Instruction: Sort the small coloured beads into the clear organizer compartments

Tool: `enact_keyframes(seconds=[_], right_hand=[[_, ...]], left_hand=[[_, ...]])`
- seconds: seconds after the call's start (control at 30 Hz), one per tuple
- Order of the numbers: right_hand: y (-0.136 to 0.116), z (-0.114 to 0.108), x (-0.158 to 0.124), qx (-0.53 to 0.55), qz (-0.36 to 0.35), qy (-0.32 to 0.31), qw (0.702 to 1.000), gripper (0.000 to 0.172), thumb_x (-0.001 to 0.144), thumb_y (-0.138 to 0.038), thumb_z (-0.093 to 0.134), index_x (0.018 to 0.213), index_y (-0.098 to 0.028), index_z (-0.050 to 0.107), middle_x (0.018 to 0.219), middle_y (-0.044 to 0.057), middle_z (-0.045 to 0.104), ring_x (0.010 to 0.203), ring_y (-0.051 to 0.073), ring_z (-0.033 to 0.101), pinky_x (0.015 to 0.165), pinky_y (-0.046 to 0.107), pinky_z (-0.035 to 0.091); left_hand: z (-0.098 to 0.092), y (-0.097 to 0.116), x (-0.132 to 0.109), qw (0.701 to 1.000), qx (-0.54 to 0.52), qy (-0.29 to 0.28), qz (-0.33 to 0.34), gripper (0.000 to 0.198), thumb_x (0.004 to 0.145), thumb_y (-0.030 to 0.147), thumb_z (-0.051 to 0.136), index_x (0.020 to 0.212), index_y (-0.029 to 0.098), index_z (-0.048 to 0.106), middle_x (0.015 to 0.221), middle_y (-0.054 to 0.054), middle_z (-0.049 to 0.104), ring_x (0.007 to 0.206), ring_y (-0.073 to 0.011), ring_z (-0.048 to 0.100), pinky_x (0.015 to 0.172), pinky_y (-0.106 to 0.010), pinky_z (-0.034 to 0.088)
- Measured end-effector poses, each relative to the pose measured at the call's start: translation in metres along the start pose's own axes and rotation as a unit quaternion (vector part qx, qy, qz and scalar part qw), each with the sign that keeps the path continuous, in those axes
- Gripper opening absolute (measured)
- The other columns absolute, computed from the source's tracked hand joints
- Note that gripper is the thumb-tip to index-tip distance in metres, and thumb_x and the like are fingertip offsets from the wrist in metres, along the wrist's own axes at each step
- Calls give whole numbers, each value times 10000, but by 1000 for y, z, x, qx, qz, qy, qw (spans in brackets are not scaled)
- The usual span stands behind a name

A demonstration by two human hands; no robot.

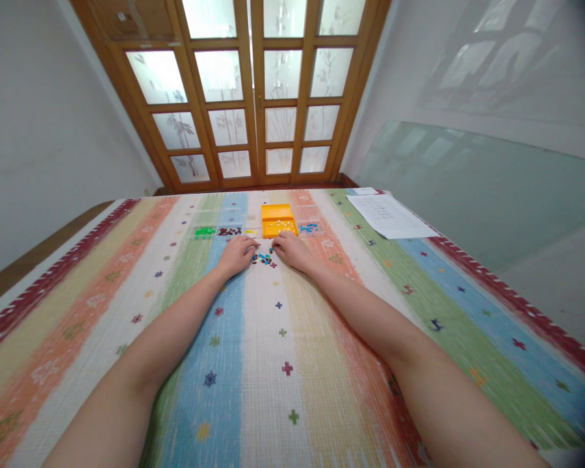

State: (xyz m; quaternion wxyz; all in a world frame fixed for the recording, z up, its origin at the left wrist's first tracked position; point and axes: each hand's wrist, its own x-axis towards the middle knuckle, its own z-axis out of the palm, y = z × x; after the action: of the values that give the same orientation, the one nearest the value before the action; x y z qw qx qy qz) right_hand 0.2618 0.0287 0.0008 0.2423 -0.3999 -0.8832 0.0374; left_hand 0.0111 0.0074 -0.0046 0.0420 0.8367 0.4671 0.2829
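Observation:
A loose pile of small blue and dark pieces [264,259] lies on the striped tablecloth between my two hands. My left hand [236,256] rests at the pile's left side, its fingers curled and closed; a dark speck shows by the fingertips, too small to name. On the other side, my right hand [293,251] is closed in a pinch near a tiny dark bit. Just beyond stands an open yellow box [279,212] with small white pieces in it. Clear boxes hold green pieces [205,231], dark red pieces [229,231], and blue pieces [309,228].
A few yellow pieces [251,232] lie left of the yellow box. White printed paper [387,216] is at the table's far right. The tablecloth [268,390] has coloured stripes. Behind the table are wooden doors with glass panes [227,127], and a glass sheet [468,188] leans at the right wall.

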Motion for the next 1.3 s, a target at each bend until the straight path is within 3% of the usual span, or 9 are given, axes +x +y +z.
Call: enact_keyframes(seconds=[0.17,0.27,0.5,0.63,0.77,0.87,1.0,1.13,1.3], right_hand=[[1,0,1,9,14,9,1000,160,1021,-173,574,1003,-174,733,1028,91,686,1005,214,593,896,301,428],[7,-4,1,23,54,50,997,157,1013,-163,551,1005,-173,707,1014,85,704,941,207,600,837,293,419],[52,-21,2,42,187,202,961,165,959,-198,518,948,-182,682,936,70,712,844,211,596,764,298,395],[77,-25,-1,44,247,230,940,185,935,-227,505,956,-175,681,935,88,712,834,228,589,748,308,400],[87,-25,-5,25,275,226,934,226,945,-231,510,1049,-164,699,968,112,709,891,260,599,789,334,428],[82,-23,-3,3,256,212,943,259,962,-209,517,1132,-153,705,1046,140,706,969,284,606,868,373,445],[59,-19,1,9,166,157,974,258,961,-150,535,1143,-152,718,1121,135,701,1058,281,604,965,388,439],[28,-14,1,25,46,72,996,205,995,-170,567,1104,-180,741,1124,106,704,1077,253,603,961,356,436],[7,-9,0,37,-22,13,999,191,1011,-173,584,1080,-191,761,1081,92,709,1045,228,609,933,326,436]], left_hand=[[-1,2,0,1000,3,-5,-1,250,982,240,549,1102,216,767,1182,-81,740,1154,-256,635,1101,-452,464],[-3,4,-1,1000,4,-8,0,254,980,241,551,1118,218,763,1199,-86,733,1163,-256,633,1107,-452,465],[-4,6,-1,1000,7,-17,6,267,994,249,534,1135,216,757,1222,-96,724,1178,-262,628,1108,-458,470],[-4,4,-1,1000,9,-11,5,267,985,235,536,1132,218,759,1219,-90,723,1175,-261,626,1109,-456,466],[-5,0,-1,1000,18,-3,-11,290,949,163,523,1094,214,769,1195,-86,731,1153,-255,630,1079,-438,479],[-5,-3,-1,1000,24,6,-20,292,945,156,514,1065,212,775,1161,-89,738,1128,-260,635,1065,-442,483],[-5,-5,-1,999,23,10,-31,279,944,168,522,1037,225,779,1131,-86,744,1107,-264,640,1049,-445,490],[-5,-5,-1,999,25,11,-36,267,948,177,528,1025,222,780,1122,-89,745,1103,-267,641,1047,-448,489],[-6,1,0,1000,11,-3,-10,250,976,225,542,1068,221,775,1149,-88,740,1130,-259,641,1069,-448,485]])
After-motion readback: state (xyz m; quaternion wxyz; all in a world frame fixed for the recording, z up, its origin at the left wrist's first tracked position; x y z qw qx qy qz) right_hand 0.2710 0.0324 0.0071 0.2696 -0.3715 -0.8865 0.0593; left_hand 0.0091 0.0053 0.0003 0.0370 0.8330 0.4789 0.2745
